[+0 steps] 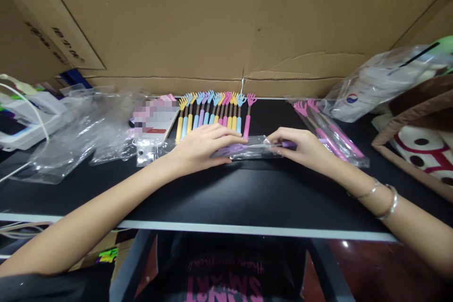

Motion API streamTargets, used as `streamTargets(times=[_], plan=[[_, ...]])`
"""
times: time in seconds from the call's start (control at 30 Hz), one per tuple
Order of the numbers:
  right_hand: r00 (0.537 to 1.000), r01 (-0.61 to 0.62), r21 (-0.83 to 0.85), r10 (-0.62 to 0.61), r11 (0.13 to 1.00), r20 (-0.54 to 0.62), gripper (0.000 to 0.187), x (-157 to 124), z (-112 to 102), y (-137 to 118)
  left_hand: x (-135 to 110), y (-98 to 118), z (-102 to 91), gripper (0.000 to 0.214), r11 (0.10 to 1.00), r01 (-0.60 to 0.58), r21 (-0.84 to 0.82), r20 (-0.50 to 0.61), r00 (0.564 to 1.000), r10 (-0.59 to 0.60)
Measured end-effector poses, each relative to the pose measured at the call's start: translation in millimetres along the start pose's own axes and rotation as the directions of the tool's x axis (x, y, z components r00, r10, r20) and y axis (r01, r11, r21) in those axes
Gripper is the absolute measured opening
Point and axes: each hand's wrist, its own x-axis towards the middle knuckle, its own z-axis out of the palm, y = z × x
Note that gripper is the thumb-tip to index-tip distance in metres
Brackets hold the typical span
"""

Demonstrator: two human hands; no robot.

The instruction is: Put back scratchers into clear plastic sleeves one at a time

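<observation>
A purple back scratcher (233, 150) lies crosswise, its claw head and shaft inside a long clear plastic bag (262, 153). My right hand (306, 146) pinches its handle at the bag's right end, with part of the handle hidden by the fingers. Across the bag's left half, my left hand (200, 148) grips the plastic with fingers on top and thumb at the near side. Just beyond both hands, several back scratchers (201, 117) in yellow, blue, purple and pink stand side by side in a row, claws away from me. Pink bagged back scratchers (334, 139) lie right of my right hand.
Empty clear bags (85, 127) spread over the left of the black table (247, 198), near a phone (166, 122) and a white power strip (24, 127). At right are a bagged cup (364, 89) and a brown-trimmed bag (392, 127). Cardboard (212, 23) walls the back.
</observation>
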Motion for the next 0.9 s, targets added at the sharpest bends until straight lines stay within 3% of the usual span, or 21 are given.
streamTargets(times=[0.17, 0.4, 0.9], plan=[[0.998, -0.029, -0.038, 0.027, 0.999, -0.055, 0.015, 0, -6, 2, -1, -3, -9.6, 0.048, 0.987, 0.043, 0.154, -0.120, 0.992, -0.025], [0.993, -0.054, -0.108, 0.043, 0.993, -0.106, 0.014, 0, -19, 5, -5, -14, -19.3, 0.043, 0.958, 0.117, 0.262, -0.134, 0.987, -0.084], [0.994, -0.104, 0.016, 0.105, 0.994, -0.042, 0.017, 0, -5, 0, -1, -13, -1.6, 0.032, 0.996, 0.001, 0.093, -0.135, 0.991, 0.011]])
